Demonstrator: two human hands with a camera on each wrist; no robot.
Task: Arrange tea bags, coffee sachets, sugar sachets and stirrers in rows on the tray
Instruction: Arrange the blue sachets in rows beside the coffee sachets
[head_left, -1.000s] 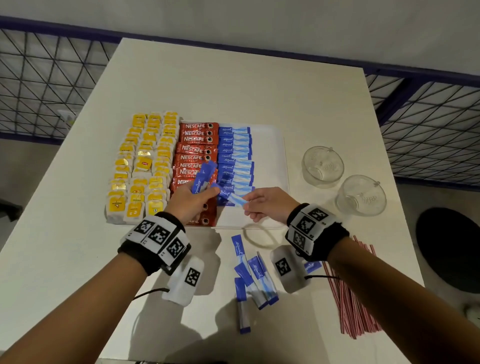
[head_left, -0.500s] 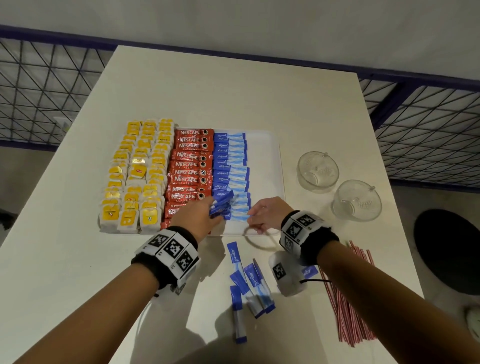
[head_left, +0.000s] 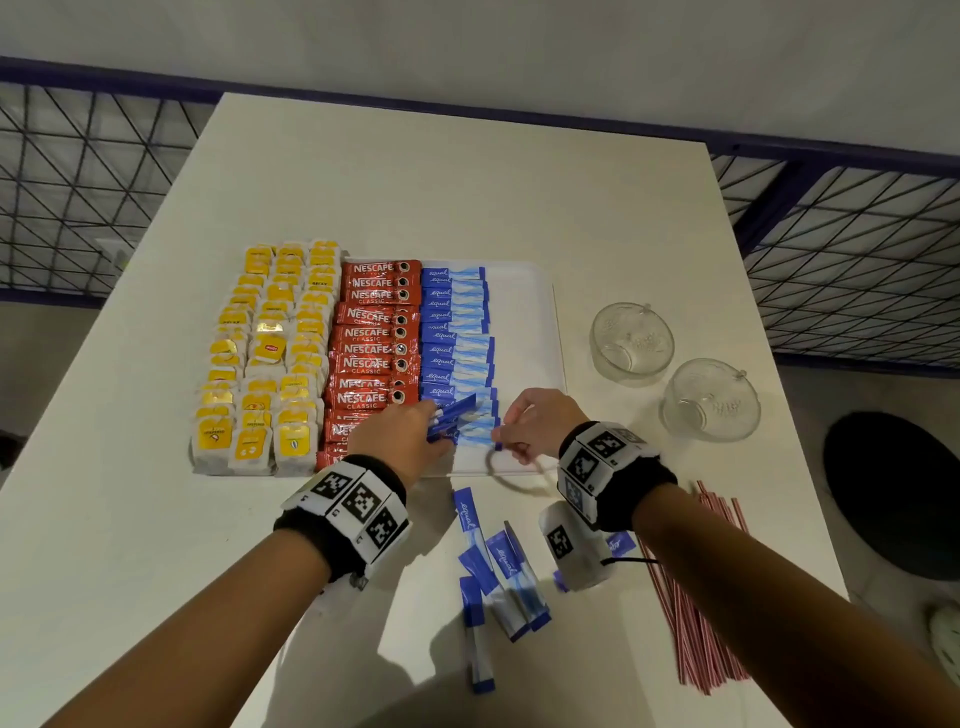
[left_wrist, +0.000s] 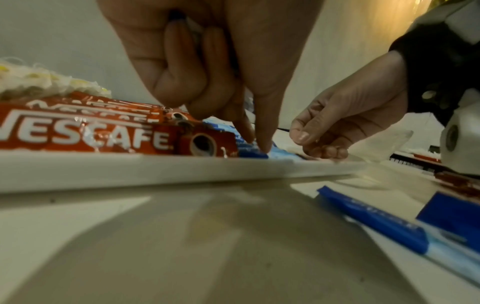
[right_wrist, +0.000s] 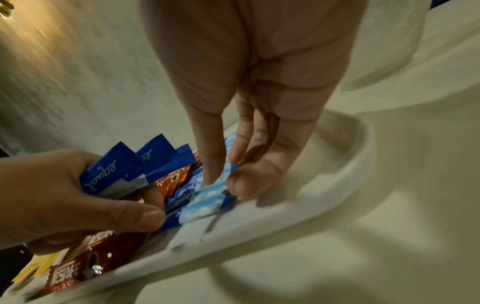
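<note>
On the white tray (head_left: 524, 312) lie yellow tea bags (head_left: 270, 353), red coffee sachets (head_left: 371, 338) and a row of blue sugar sachets (head_left: 457, 332). At the near end of that row, my left hand (head_left: 410, 436) grips a small bundle of sugar sachets (right_wrist: 124, 170), its fingertips (left_wrist: 259, 144) touching the row. My right hand (head_left: 519, 421) pinches the end of one sugar sachet (right_wrist: 207, 197) lying flat at the row's near end. Loose sugar sachets (head_left: 498, 566) and red-and-white stirrers (head_left: 696, 597) lie on the table in front of the tray.
Two upturned glass cups (head_left: 631, 343) (head_left: 711, 400) stand right of the tray. The tray's right-hand strip (head_left: 524, 364) is bare. A wire-mesh railing (head_left: 857, 249) borders the table (head_left: 467, 182) on both sides.
Both hands have dropped from above the tray to the near end of the blue row. The sachet in my right hand now lies flat on the tray.
</note>
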